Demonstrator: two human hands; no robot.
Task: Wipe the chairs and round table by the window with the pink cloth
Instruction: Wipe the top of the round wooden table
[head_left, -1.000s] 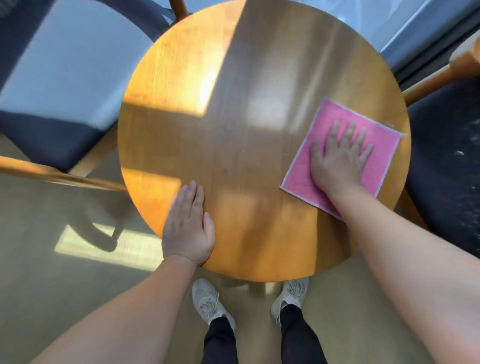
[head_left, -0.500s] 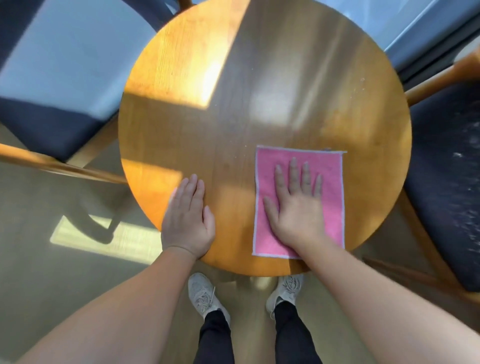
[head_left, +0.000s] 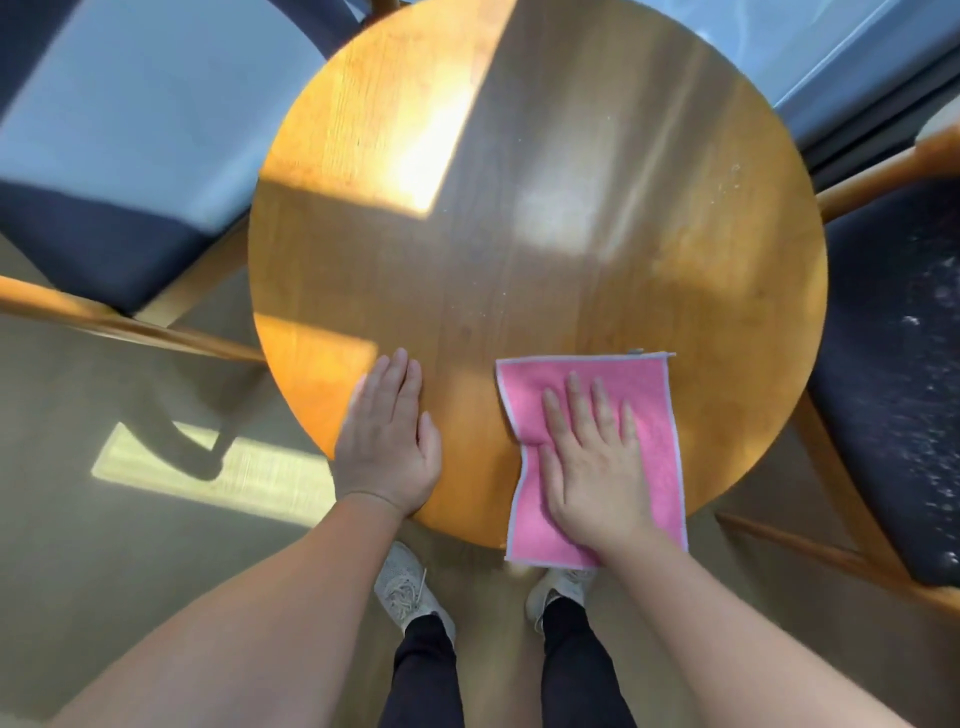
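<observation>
1. Pink cloth (head_left: 652, 389): at five o'clock on the round counter (head_left: 519, 234), near hem overhanging the rim; spread flat for wide contact.
2. Right hand (head_left: 592, 457): fingers straight, pressing the cloth down; grasping nothing.
3. Left hand (head_left: 387, 441): flat at seven o'clock, released; likely bracing the counter.

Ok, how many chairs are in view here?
2. The left chair stands left of the round table; the right chair, its dark seat speckled, right of it. More may lie off frame.
</observation>
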